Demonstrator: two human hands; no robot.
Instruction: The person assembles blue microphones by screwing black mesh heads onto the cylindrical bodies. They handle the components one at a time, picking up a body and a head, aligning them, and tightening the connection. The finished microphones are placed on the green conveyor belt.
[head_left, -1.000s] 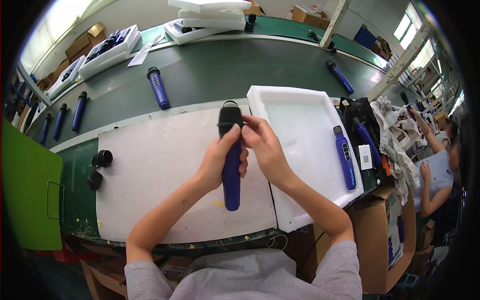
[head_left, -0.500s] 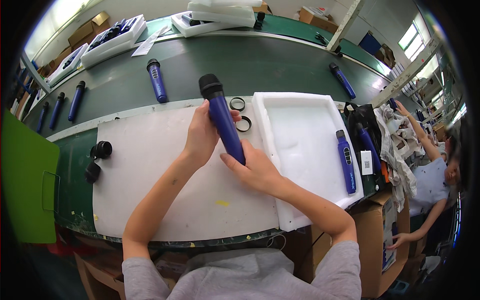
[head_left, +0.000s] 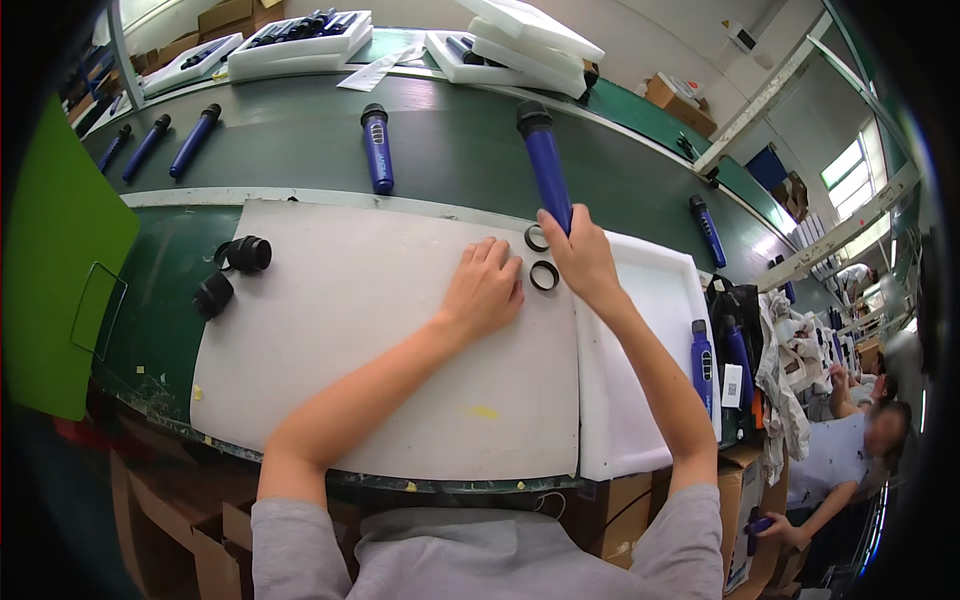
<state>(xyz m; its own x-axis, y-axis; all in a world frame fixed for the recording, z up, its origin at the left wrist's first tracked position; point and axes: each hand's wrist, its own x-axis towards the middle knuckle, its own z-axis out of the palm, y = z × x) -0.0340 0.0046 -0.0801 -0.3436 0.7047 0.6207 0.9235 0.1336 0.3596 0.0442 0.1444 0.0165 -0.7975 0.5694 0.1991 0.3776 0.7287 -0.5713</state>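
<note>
My right hand [head_left: 586, 258] grips the lower end of a blue microphone [head_left: 545, 160] with a black head. The microphone reaches out over the dark green belt, its head pointing away from me. My left hand [head_left: 484, 287] rests on the pale work board [head_left: 400, 390], holding nothing, its fingers stretched out and slightly bent. Two black rings [head_left: 544, 275] lie beside the hands, one partly behind my right hand. Farther left on the belt is another blue microphone [head_left: 377, 150], its small buttons facing up.
Right of the board, a white foam tray [head_left: 630, 455] holds a blue microphone body [head_left: 702, 365]. Black round parts [head_left: 245, 255] sit at the left. More microphones lie along the belt [head_left: 290, 140]. Foam trays [head_left: 300, 62] stand behind it. A co-worker [head_left: 835, 455] is at the right.
My left hand has let go of the microphone and come down onto the board. My right hand has carried the microphone forward and right, over the belt. The view has shifted.
</note>
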